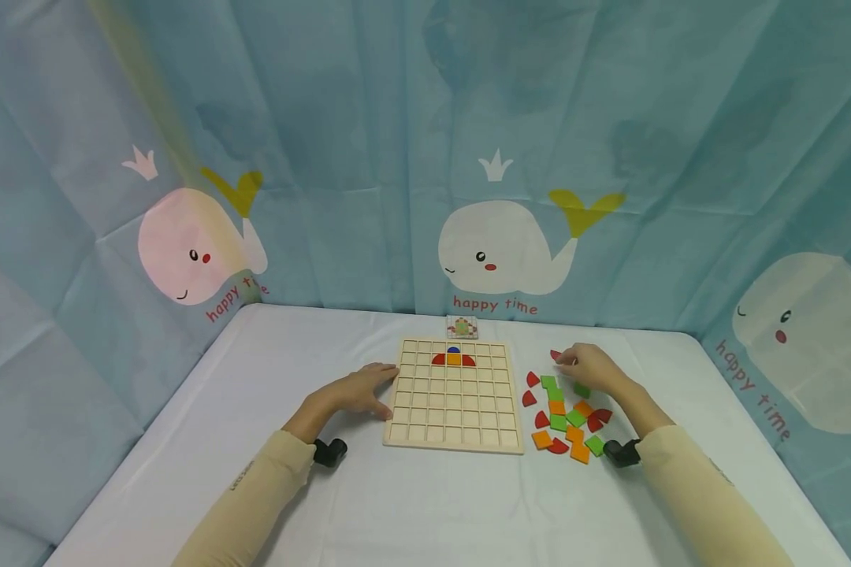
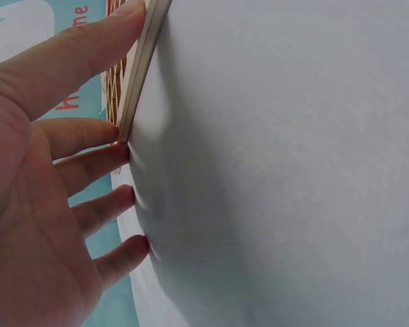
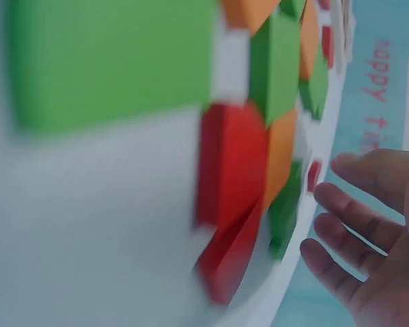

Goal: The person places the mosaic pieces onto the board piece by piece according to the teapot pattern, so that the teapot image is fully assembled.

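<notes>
My left hand [image 1: 360, 389] is at the left side of a wooden grid board [image 1: 454, 450], fingers spread and touching its edge. In the left wrist view, the thumb lies against the board's rim [image 2: 142, 75] and the fingertips reach down to the cloth. On the board's upper rows sit a blue piece [image 1: 454, 350], an orange square [image 1: 454, 359] and two red quarter-round pieces [image 1: 439, 360]. Over on the right, my right hand [image 1: 590, 367] hovers by a red piece [image 1: 555, 355]; its fingers look loosely bent, with the red piece [image 3: 314, 176] just past the fingertips.
Loose green squares [image 1: 558, 423], orange squares [image 1: 580, 452] and red quarter-rounds [image 1: 557, 446] lie scattered right of the board. Behind the board is a small pattern card [image 1: 462, 327]. A white cloth [image 1: 411, 512] covers the table, and a blue whale-print curtain [image 1: 369, 157] surrounds it.
</notes>
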The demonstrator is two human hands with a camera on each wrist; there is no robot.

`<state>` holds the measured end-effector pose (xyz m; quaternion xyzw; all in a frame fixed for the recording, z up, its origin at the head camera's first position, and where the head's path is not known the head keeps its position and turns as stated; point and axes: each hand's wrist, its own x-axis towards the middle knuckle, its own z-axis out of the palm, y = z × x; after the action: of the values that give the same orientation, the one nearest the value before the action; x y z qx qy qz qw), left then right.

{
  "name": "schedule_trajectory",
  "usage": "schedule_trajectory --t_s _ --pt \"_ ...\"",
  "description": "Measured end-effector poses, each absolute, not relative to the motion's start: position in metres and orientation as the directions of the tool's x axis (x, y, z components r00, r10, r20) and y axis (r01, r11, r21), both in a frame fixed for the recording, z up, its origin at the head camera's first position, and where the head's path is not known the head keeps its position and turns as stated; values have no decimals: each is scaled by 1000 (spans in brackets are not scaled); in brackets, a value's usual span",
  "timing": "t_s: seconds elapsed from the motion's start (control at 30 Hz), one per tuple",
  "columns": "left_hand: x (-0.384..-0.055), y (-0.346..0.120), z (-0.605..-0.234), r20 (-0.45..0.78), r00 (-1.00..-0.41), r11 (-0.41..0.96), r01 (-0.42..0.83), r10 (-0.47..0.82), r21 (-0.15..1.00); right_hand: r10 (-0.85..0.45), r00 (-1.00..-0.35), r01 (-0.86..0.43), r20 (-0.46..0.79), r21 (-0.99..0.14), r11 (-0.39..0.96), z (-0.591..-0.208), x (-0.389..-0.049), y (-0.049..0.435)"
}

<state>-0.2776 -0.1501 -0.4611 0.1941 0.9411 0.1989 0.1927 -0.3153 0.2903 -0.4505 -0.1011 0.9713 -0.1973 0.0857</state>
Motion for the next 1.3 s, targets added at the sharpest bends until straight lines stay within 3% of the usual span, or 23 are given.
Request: schedule_trajectory --t_s 0.43,1.3 --pt "-278 -150 -462 -279 -852 839 285 443 463 -212 -955 -124 -208 -370 921 -454 -304 331" --pt "-277 -151 -462 -275 -853 840 289 444 460 -140 -972 -71 -187 -335 939 -455 -302 329"
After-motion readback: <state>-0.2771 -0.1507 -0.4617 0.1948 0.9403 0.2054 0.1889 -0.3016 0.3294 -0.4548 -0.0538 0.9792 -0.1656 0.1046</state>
